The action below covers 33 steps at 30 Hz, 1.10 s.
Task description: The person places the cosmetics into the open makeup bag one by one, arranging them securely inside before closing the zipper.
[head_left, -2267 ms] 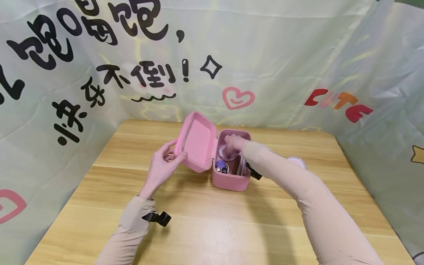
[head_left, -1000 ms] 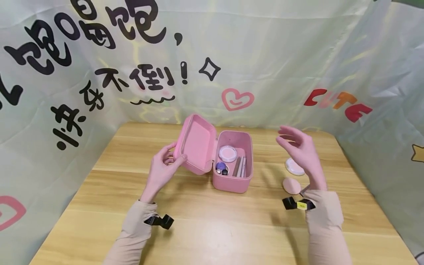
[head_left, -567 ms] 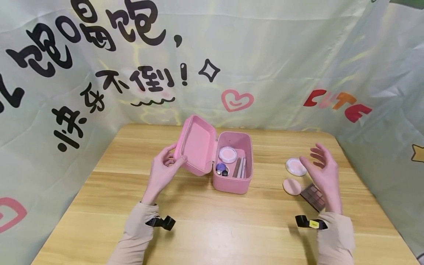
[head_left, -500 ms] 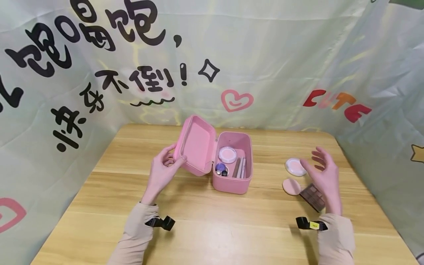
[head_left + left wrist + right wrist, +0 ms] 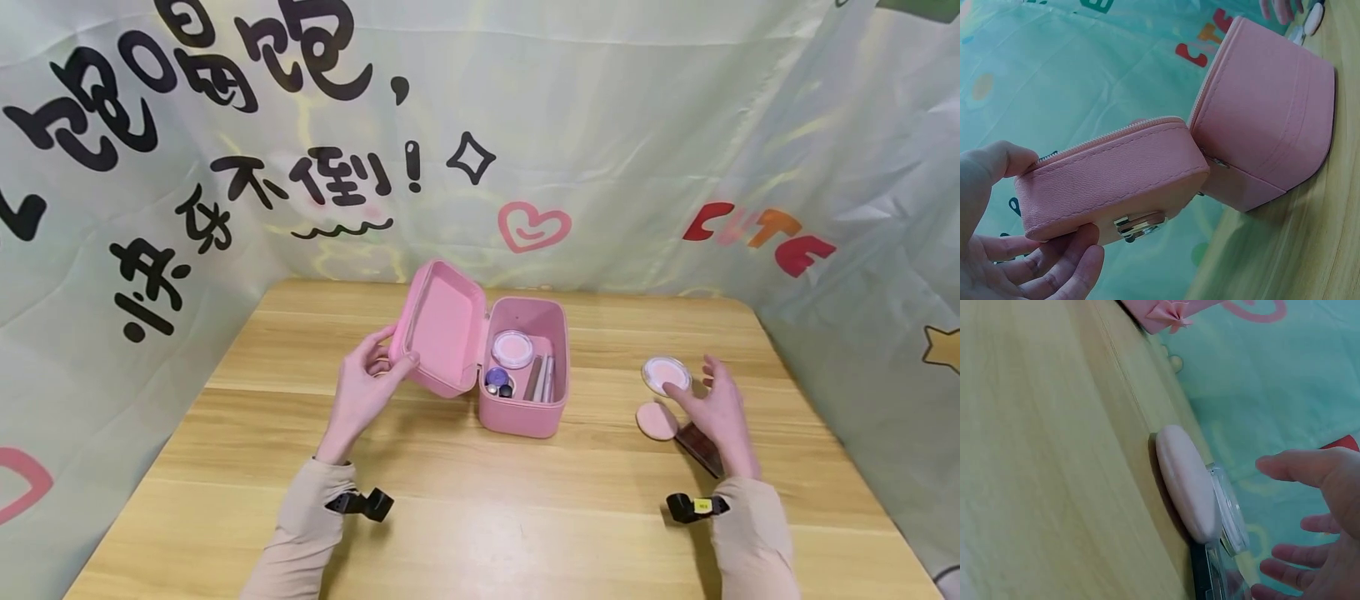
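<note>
My left hand (image 5: 358,402) holds the raised lid (image 5: 448,327) of a pink zippered cosmetic case (image 5: 521,420), thumb on the rim and fingers beneath, as the left wrist view confirms. Inside lie a round compact (image 5: 513,349), slim tubes (image 5: 540,379) and a small purple-topped pot (image 5: 497,377). On the right, my right hand (image 5: 716,414) hovers with spread fingers and holds nothing. Below and around it are a round clear-edged compact (image 5: 662,372), a pink powder puff (image 5: 1186,484) and a dark eyeshadow palette (image 5: 697,448), partly hidden by the hand.
The case stands near the back middle of a wooden table (image 5: 480,517). A printed cloth (image 5: 622,125) hangs behind the table and along its sides. A pink bow (image 5: 1172,314) on the case shows in the right wrist view.
My right hand has come out of the case, moved to the right, and lowered toward the compact and palette. The left hand keeps holding the lid in place.
</note>
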Available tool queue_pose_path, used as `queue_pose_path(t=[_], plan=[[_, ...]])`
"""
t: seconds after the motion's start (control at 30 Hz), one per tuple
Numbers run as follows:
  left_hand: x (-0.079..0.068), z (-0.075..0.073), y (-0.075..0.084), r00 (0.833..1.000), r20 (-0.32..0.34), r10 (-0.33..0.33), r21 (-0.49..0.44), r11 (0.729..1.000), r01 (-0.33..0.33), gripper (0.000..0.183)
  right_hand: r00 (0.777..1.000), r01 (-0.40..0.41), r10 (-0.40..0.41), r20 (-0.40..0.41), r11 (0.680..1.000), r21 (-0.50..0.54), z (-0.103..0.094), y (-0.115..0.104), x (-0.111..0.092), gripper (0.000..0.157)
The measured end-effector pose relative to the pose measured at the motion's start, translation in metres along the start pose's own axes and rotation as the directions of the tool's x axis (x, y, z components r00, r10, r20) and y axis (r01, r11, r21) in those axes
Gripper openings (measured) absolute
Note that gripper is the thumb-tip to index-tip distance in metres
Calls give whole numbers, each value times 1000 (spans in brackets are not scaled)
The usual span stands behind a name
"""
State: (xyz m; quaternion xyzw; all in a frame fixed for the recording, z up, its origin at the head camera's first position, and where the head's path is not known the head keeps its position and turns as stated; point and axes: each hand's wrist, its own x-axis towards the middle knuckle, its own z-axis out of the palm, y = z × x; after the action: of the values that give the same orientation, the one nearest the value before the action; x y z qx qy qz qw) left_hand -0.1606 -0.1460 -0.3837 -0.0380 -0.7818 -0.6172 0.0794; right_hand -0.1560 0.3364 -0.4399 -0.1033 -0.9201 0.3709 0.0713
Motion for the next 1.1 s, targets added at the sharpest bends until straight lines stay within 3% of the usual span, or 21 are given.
queue_pose_path(t=[0.37, 0.67, 1.1], plan=[[1, -1, -1, 1000, 0, 1, 4, 1000, -1, 59, 997, -14, 21, 80, 996, -88, 3, 2, 12, 96], [0, -1, 0, 1000, 5, 1, 7, 1000, -1, 59, 990, 28, -11, 143, 993, -117, 5, 3, 21, 96], [1, -1, -3, 1000, 0, -2, 13, 1000, 2, 58, 988, 44, -17, 151, 983, -179, 7, 0, 27, 95]])
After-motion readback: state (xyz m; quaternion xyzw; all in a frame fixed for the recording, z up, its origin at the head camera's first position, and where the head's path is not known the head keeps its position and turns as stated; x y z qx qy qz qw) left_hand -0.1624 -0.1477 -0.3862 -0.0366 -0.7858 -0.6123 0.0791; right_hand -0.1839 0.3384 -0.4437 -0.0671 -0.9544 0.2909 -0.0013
